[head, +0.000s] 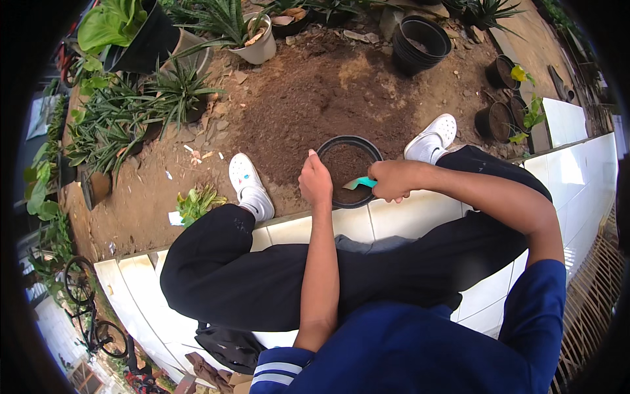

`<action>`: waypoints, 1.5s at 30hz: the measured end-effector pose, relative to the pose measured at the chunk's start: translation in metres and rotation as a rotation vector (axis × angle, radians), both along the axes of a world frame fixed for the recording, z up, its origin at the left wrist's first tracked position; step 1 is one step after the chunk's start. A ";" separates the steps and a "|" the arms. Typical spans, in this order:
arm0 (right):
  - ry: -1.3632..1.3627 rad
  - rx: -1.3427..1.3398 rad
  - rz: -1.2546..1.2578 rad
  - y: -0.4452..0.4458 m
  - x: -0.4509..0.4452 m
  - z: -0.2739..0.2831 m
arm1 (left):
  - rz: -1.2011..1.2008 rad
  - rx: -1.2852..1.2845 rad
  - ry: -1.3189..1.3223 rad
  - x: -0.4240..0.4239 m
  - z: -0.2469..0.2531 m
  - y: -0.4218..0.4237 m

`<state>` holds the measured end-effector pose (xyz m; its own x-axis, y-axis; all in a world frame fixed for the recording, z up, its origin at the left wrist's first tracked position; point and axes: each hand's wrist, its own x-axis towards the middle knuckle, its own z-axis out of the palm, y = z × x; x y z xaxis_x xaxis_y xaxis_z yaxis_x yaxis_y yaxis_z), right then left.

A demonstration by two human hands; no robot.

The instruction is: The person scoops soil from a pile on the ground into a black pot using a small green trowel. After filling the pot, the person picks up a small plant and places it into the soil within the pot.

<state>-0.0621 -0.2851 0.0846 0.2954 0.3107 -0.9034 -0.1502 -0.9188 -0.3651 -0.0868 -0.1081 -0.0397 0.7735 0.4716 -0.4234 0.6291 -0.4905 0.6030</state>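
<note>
Between my feet stands a round black plastic plant pot [351, 141] with dark soil [339, 162] in it. My left hand [315, 178] grips the pot's left rim, thumb up. In my right hand [396, 180], at the pot's right side, is a small hand trowel [363, 182] with a turquoise handle. Its blade tip points left and down into the pot, close to the soil; whether it touches the soil I cannot tell. My fingers hide most of the trowel's handle.
Loose dark soil [315, 106] is heaped beyond the pot. Stacked black pots [418, 49] stand behind it at right, a white potted plant [258, 47] at left. Spiky plants [179, 93] line the left side. Small pots [492, 120] sit at right, beside the white tiled ledge [413, 216].
</note>
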 end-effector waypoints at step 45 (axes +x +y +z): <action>-0.529 -0.031 0.293 0.003 -0.011 0.004 | -0.096 0.089 -0.082 -0.003 0.002 -0.001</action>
